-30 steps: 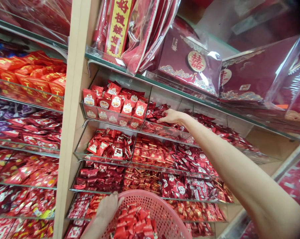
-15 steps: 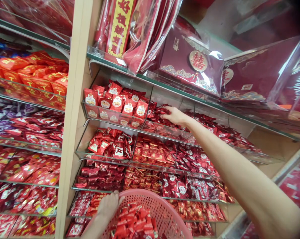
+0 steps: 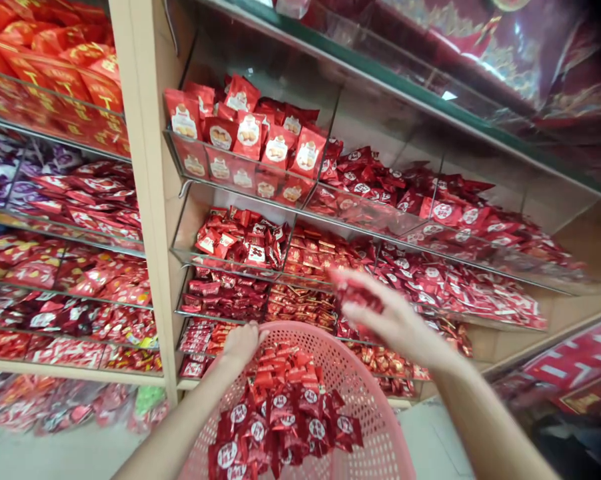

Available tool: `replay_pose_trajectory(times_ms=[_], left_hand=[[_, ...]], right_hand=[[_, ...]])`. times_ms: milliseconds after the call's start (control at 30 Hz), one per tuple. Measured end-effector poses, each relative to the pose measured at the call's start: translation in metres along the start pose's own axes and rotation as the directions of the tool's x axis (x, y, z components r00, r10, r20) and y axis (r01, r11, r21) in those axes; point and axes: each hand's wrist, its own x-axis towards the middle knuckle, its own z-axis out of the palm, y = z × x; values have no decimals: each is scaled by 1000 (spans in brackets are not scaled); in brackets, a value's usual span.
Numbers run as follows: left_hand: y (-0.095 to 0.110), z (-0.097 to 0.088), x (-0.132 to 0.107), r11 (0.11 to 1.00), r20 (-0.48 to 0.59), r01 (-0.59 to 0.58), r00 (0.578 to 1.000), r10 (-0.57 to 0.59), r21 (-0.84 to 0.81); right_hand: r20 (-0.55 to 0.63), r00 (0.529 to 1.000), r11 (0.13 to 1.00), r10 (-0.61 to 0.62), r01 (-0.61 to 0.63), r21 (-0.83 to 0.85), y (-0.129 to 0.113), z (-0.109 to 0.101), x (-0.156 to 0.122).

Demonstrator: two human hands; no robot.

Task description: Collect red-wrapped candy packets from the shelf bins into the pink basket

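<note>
My left hand (image 3: 243,343) is closed round the far rim of a pink perforated plastic basket (image 3: 380,407). Inside the basket lie small bright red wrapped sweets (image 3: 285,363), with larger dark red candy packets (image 3: 290,427) bearing round white labels in front of them. Above the basket's right side is my right hand (image 3: 395,320), blurred by motion, its thumb and fingers curved round a few dark red candy packets (image 3: 358,297). Behind it, the upper bin holds similar-looking dark red packets (image 3: 365,177).
Glass-fronted shelves of sweets rise ahead, split by a wooden post (image 3: 145,167). Red cookie packets (image 3: 248,133) fill the upper left bin. A green-edged glass shelf (image 3: 380,73) juts out overhead. Bagged goods (image 3: 70,403) lie low at left.
My right hand has come down from the upper bin towards the basket with dark red packets in it. The view has tilted down, showing more of the basket; my left hand still grips its rim.
</note>
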Motion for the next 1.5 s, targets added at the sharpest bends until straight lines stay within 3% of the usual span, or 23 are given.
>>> replay_pose_trajectory(times_ms=[67,167,267,467,633,800,967,1167,1333,1400,1500], left_hand=[[0,1,0,1000,15,2,1000,-1,-19],[0,1,0,999,13,-2,1000,2,-38],[1,-2,0,999,20,2,1000,-2,-35],[2,-4,-1,1000,25,-4,1000,5,-24],[2,0,-1,1000,8,9,1000,-9,-29],[2,2,0,999,32,21,999,-20,-30],[1,0,0,999,54,0,999,1,-32],[1,-1,0,999,63,5,998,-2,-39],[2,-1,-1,999,51,12,999,-10,-38],[2,-1,-2,999,50,17,999,-16,-30],[2,-3,-2,999,69,14,998,-11,-31]], right_hand=[[111,988,989,104,-115,95,26,41,-23],[279,933,940,227,-285,189,56,92,-47],[392,888,938,242,-318,141,67,128,-61],[474,865,971,161,-54,-232,59,173,-59],[452,883,828,128,155,-538,40,213,-42],[500,854,754,141,235,-613,26,250,-32],[573,805,744,157,285,-604,20,257,-33],[594,795,783,121,292,-550,16,224,-33],[512,842,859,168,130,-495,33,192,-27],[459,864,875,209,44,-482,40,192,-26],[427,857,880,288,-61,-471,42,206,-24]])
